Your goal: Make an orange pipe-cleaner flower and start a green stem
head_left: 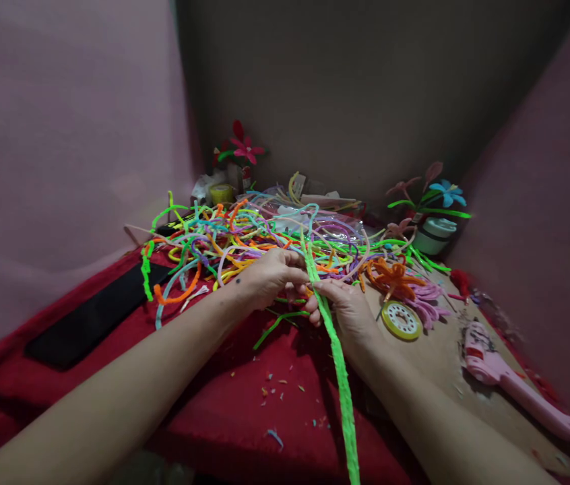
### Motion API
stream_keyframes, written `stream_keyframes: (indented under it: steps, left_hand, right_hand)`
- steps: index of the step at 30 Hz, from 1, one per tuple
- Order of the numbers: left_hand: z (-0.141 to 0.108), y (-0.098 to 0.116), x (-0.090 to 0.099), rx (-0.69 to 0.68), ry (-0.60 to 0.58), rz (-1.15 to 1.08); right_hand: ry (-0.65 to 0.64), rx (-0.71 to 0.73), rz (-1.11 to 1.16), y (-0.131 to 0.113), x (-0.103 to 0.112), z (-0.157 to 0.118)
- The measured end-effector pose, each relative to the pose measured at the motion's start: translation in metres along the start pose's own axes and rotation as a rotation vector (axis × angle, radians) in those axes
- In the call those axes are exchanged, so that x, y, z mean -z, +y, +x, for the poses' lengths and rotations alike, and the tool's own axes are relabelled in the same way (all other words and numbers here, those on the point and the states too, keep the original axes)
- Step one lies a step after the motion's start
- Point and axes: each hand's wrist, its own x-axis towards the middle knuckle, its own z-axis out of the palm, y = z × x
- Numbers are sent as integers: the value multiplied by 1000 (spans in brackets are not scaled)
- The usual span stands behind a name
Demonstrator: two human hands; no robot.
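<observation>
A long bright green fuzzy strip (338,364) runs from the pile down past the bottom edge of the view. My left hand (277,275) pinches it near its upper end, from the left side. Close beside, my right hand (343,306) grips the same strip slightly lower, thumb on top and fingers curled beneath. The two hands almost touch. Behind them spreads a tangled heap of multicoloured pipe cleaners (234,246). A short green piece (277,328) lies on the red cloth (244,404) below my left hand.
A black flat object (93,316) lies at left. On the brown board (431,377) at right are a yellow-rimmed spool (401,320), an orange looped bundle (393,277) and a pink glue gun (517,384). Pipe-cleaner flowers (247,149) stand behind, near a pale green roll (435,236).
</observation>
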Motion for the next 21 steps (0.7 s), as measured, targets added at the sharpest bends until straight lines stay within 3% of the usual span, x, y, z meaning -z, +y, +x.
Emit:
stream_keyframes:
  steps: [4, 7, 10, 14, 21]
  left_hand:
    - [-12, 14, 24, -83, 147, 325]
    - [-28, 17, 47, -172, 222, 896]
    - [-42, 9, 60, -102, 228, 1343]
    - [-46, -3, 61, 21, 145, 1441]
    - [-42, 4, 73, -34, 68, 1427]
  right_hand:
    - [18, -4, -4, 2, 2, 1]
    - [1, -3, -4, 4, 5, 2]
    - [-14, -9, 6, 7, 7, 3]
    - [-24, -15, 38, 5, 5, 2]
    - [-68, -51, 191, 7, 2, 6]
